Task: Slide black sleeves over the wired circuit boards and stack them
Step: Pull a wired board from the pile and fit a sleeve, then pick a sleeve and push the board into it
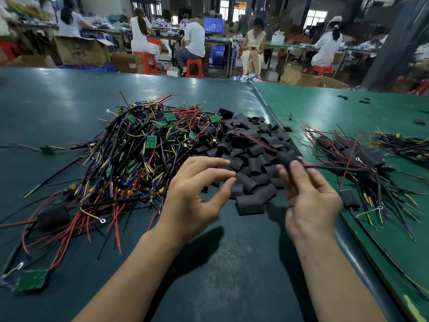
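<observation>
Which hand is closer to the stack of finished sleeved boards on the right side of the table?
Right. The right hand sits just left of the stack of sleeved boards, its fingers on a wire running toward it. The left hand is farther off, across the loose sleeves pile.

Workshop hall, seated workers (192, 40), red stools (194, 67), cardboard boxes (81, 51), bright windows (313, 18)

Left hand (195, 196) and right hand (311, 201) bare: no gloves, rings, watch. Forearms bare too, no sleeves in view.
</observation>
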Action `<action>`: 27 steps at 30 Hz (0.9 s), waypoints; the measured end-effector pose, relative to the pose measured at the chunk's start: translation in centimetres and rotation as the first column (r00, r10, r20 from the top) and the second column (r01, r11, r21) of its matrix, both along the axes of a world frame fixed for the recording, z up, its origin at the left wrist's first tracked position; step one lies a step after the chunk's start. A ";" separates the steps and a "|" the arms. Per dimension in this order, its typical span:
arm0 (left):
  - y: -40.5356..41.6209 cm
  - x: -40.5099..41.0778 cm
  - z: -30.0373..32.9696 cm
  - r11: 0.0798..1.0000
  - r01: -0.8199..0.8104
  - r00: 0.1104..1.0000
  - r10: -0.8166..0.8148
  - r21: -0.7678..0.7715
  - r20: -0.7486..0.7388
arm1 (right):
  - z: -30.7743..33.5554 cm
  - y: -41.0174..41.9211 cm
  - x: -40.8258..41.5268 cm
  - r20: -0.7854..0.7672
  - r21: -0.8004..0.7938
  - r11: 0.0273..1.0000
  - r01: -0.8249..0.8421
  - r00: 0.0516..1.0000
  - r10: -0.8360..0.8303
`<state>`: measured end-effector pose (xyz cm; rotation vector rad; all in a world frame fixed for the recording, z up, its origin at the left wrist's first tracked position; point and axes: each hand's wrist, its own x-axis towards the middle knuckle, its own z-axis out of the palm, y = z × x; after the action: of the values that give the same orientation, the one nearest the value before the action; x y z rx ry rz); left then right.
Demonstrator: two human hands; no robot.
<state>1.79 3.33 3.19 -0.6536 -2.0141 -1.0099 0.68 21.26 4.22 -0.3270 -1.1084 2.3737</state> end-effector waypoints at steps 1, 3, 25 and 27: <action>0.0 0.0 0.0 1.000 -0.001 1.000 0.001 -0.010 0.000 | 0.0 0.8 -0.2 -0.001 -0.051 0.997 0.064 0.998 -0.065; 0.1 0.0 0.0 1.000 0.001 1.000 -0.001 -0.026 0.009 | -0.1 2.7 -0.6 0.033 -0.130 0.975 0.178 0.984 -0.175; -1.7 -1.4 -0.9 0.790 -0.481 0.814 0.564 -0.379 0.142 | -2.2 1.2 -2.0 0.160 0.277 0.957 0.084 0.978 -0.132; -2.6 -1.5 -0.7 0.703 -0.594 0.689 0.696 -0.391 0.203 | -2.3 1.2 -2.0 0.158 0.284 0.955 0.079 0.979 -0.128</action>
<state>0.27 0.76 2.46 0.1537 -2.4556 -0.3894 -1.34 22.47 1.92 -0.4881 -1.4478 2.0938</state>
